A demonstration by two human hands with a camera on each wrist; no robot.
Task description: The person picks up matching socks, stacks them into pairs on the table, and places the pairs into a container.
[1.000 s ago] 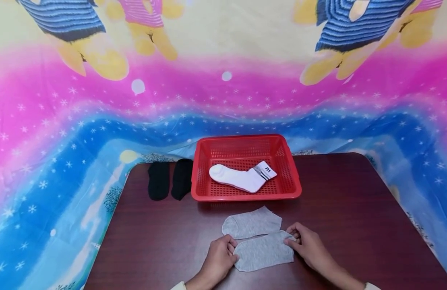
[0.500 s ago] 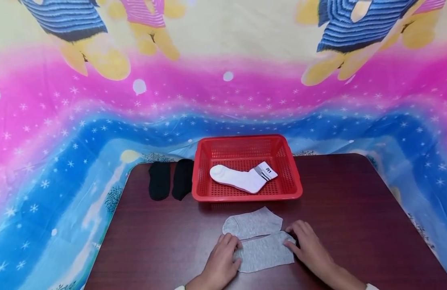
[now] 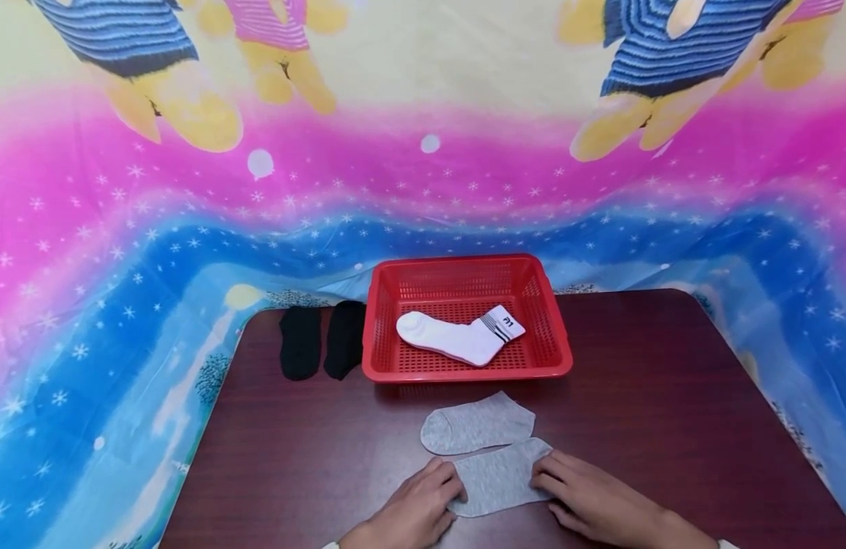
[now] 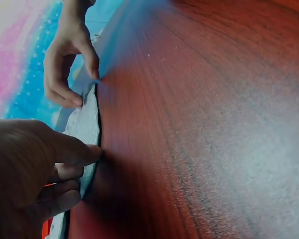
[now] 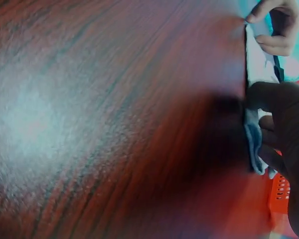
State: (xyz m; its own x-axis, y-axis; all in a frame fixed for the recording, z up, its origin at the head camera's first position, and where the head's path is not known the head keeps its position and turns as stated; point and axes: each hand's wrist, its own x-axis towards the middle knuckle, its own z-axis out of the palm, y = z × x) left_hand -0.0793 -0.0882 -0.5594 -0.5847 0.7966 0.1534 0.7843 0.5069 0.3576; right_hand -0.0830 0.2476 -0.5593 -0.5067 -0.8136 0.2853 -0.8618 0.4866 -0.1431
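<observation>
Two light grey ankle socks lie flat on the dark brown table, one behind the other. My left hand [image 3: 419,503] grips the left end of the nearer grey sock [image 3: 498,480], fingertips curled on its top and thumb at its near edge. At the cuff end, my right hand [image 3: 591,492] holds the same sock between bent fingers and thumb. The farther grey sock [image 3: 478,425] lies untouched just behind it. In the left wrist view, the thumb [image 4: 84,153] sits right at the sock's edge. The right wrist view shows the cuff [image 5: 254,142] slightly bunched under the right fingers.
A red plastic basket [image 3: 467,375] stands at the back of the table [image 3: 670,412], with a white striped-cuff sock [image 3: 457,339] inside. Two black socks, a left one [image 3: 301,343] and a right one [image 3: 344,339], lie beside it. A patterned cloth [image 3: 423,183] hangs behind.
Both hands have shifted their fingers on the nearer grey sock; the right hand has turned and slid toward the near edge of the cuff. The sock has barely moved.
</observation>
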